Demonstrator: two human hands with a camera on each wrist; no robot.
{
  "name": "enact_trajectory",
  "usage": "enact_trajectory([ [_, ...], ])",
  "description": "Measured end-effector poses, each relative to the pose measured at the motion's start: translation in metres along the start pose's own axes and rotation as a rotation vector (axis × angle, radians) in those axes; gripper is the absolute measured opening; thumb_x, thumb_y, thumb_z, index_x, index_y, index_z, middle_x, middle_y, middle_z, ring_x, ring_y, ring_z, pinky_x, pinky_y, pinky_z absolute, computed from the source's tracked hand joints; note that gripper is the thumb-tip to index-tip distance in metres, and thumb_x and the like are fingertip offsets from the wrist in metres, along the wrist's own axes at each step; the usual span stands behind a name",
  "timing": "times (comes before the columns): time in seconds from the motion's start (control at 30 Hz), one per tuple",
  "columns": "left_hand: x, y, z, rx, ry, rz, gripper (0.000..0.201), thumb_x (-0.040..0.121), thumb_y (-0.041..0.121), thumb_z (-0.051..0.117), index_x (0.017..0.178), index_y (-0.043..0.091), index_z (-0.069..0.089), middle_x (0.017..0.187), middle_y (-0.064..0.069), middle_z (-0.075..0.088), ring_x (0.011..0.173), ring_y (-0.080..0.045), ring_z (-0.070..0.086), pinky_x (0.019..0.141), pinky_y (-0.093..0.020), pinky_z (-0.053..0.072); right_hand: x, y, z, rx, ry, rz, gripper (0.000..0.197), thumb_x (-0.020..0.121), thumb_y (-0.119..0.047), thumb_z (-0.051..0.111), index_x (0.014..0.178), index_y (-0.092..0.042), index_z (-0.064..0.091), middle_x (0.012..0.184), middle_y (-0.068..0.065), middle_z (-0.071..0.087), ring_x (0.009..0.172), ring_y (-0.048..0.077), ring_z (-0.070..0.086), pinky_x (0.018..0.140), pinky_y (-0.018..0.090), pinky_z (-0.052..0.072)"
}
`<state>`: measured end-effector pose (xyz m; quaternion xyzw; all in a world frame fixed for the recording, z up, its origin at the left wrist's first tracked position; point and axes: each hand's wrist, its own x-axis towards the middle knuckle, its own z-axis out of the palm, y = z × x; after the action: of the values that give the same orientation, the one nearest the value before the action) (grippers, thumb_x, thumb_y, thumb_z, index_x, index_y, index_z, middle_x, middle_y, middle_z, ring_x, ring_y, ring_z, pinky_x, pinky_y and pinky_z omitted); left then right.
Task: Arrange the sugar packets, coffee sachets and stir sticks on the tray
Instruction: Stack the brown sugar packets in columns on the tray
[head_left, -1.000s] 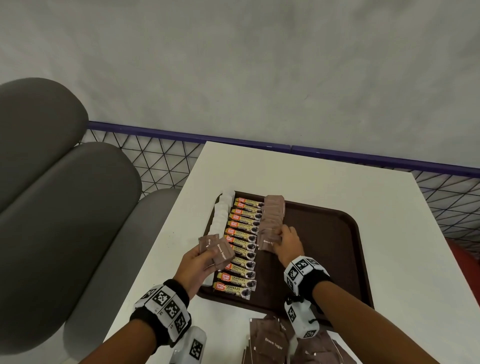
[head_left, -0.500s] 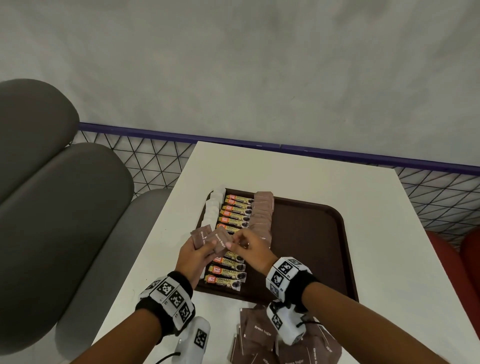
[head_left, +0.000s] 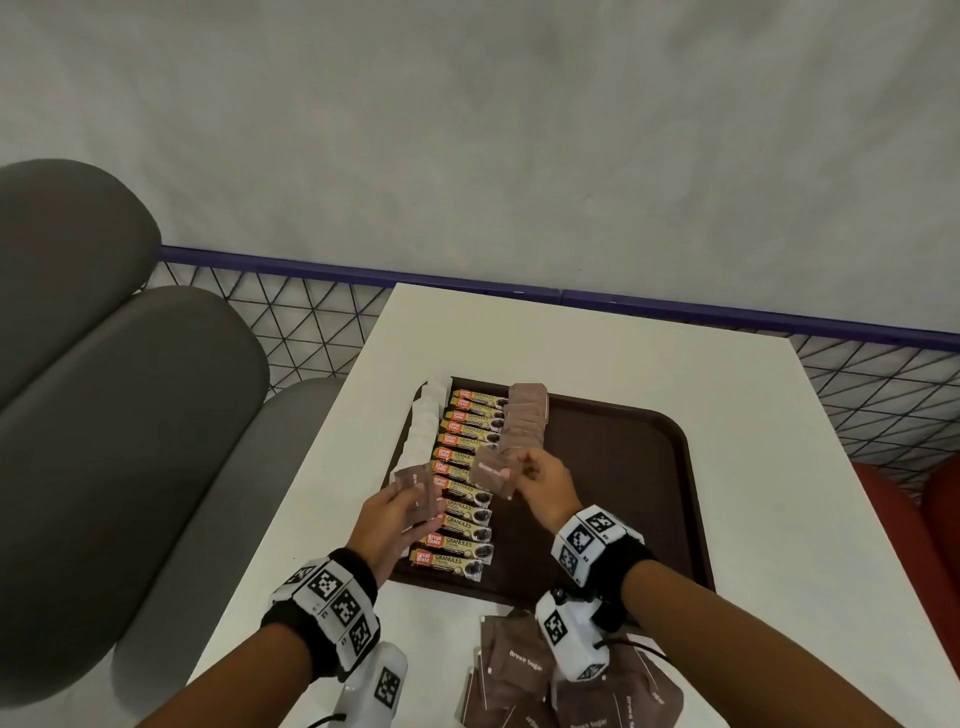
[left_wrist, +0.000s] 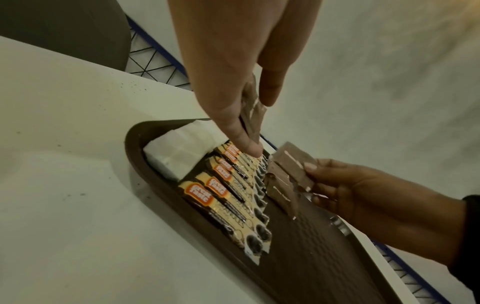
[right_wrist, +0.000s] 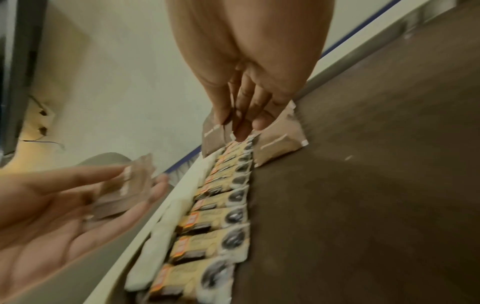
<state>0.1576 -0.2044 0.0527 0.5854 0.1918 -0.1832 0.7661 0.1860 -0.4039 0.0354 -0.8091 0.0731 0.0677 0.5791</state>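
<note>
Brown packet (head_left: 493, 474) pinched in right hand (head_left: 545, 486) above tray (head_left: 649, 493).

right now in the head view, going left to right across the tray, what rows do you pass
white packets → coffee sachets → brown sugar packets → bare tray

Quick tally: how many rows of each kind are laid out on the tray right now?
White packets: 1 row
Coffee sachets: 1 row
Brown sugar packets: 1 row
Stir sticks: 0 in view
Total: 3 rows on the tray
</note>
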Motion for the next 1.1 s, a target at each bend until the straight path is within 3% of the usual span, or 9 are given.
enact_trajectory([
  [0.1,0.0,0.002,-0.008,0.021,0.027,0.0,0.026,0.098,0.015,0.044,0.12,0.009,0.056,0.111,-0.014,0.064,0.099,-0.023,0.063,0.079,-0.034,0.053,0.008,0.012,-0.02,-0.094,0.037,0.054,0.028,0.084,-0.005,0.062,0.072,-0.029,0.052,0.078,-0.005,0.06,0.08,0.016,0.058,0.07,0.022,0.047],
  [0.27,0.004,0.005,-0.015,0.079,0.104,0.047,0.023,0.097,0.016,0.048,0.117,0.012,0.056,0.114,-0.012,0.06,0.105,-0.023,0.057,0.095,-0.039,0.046,0.011,0.024,-0.03,-0.271,-0.026,0.097,0.021,0.081,-0.009,0.067,0.074,-0.022,0.052,0.073,-0.008,0.054,0.071,0.009,0.05,0.066,0.02,0.039],
  [0.33,0.007,0.005,-0.017,0.103,0.132,0.069,0.022,0.095,0.015,0.052,0.114,0.011,0.059,0.114,-0.014,0.061,0.108,-0.026,0.055,0.09,-0.036,0.047,0.013,0.027,-0.028,-0.356,-0.03,0.106,0.017,0.081,-0.01,0.067,0.076,-0.02,0.053,0.075,-0.005,0.056,0.069,0.008,0.051,0.066,0.022,0.04],
  [0.43,0.01,0.004,-0.018,0.152,0.13,0.105,0.021,0.091,0.013,0.056,0.111,0.008,0.063,0.114,-0.016,0.063,0.106,-0.028,0.056,0.078,-0.031,0.05,0.017,0.032,-0.025,-0.464,0.002,0.136,0.027,0.079,-0.018,0.068,0.067,-0.032,0.049,0.087,0.005,0.061,0.079,0.02,0.057,0.076,0.032,0.05],
  [0.53,0.012,0.005,-0.018,0.15,0.127,0.119,0.028,0.088,0.008,0.06,0.115,0.003,0.06,0.112,-0.016,0.063,0.102,-0.027,0.059,0.072,-0.029,0.05,0.018,0.03,-0.021,-0.547,0.048,0.161,0.024,0.079,-0.023,0.068,0.07,-0.032,0.048,0.092,0.005,0.055,0.088,0.024,0.056,0.083,0.033,0.049],
  [0.73,0.013,0.005,-0.015,0.145,0.094,0.119,0.026,0.087,0.008,0.061,0.112,0.003,0.064,0.108,-0.014,0.067,0.103,-0.027,0.062,0.077,-0.03,0.052,0.017,0.022,-0.018,-0.725,0.089,0.08,0.016,0.083,-0.027,0.064,0.094,-0.017,0.059,0.072,-0.013,0.033,0.1,0.021,0.05,0.092,0.031,0.04],
  [0.83,0.015,0.004,-0.015,0.142,0.093,0.103,0.026,0.087,0.012,0.061,0.112,0.005,0.065,0.11,-0.015,0.067,0.105,-0.028,0.062,0.082,-0.032,0.052,0.017,0.023,-0.017,-0.727,0.101,0.059,0.013,0.084,-0.027,0.063,0.09,-0.019,0.056,0.07,-0.015,0.034,0.101,0.02,0.049,0.09,0.031,0.039],
  [0.97,0.014,0.005,-0.014,0.113,0.085,0.094,0.027,0.088,0.011,0.06,0.114,0.003,0.063,0.11,-0.015,0.067,0.104,-0.027,0.063,0.076,-0.029,0.053,0.019,0.028,-0.015,-0.7,0.121,0.072,0.021,0.081,-0.03,0.066,0.084,-0.023,0.047,0.094,-0.002,0.053,0.103,0.021,0.045,0.088,0.03,0.039],
  [1.1,0.01,0.008,-0.01,0.044,0.063,0.094,0.023,0.09,0.011,0.058,0.111,0.005,0.065,0.105,-0.012,0.069,0.097,-0.023,0.066,0.064,-0.022,0.055,0.017,0.029,-0.015,-0.618,0.177,0.065,0.027,0.08,-0.031,0.067,0.09,-0.018,0.046,0.101,0.001,0.053,0.099,0.02,0.045,0.085,0.03,0.04],
])
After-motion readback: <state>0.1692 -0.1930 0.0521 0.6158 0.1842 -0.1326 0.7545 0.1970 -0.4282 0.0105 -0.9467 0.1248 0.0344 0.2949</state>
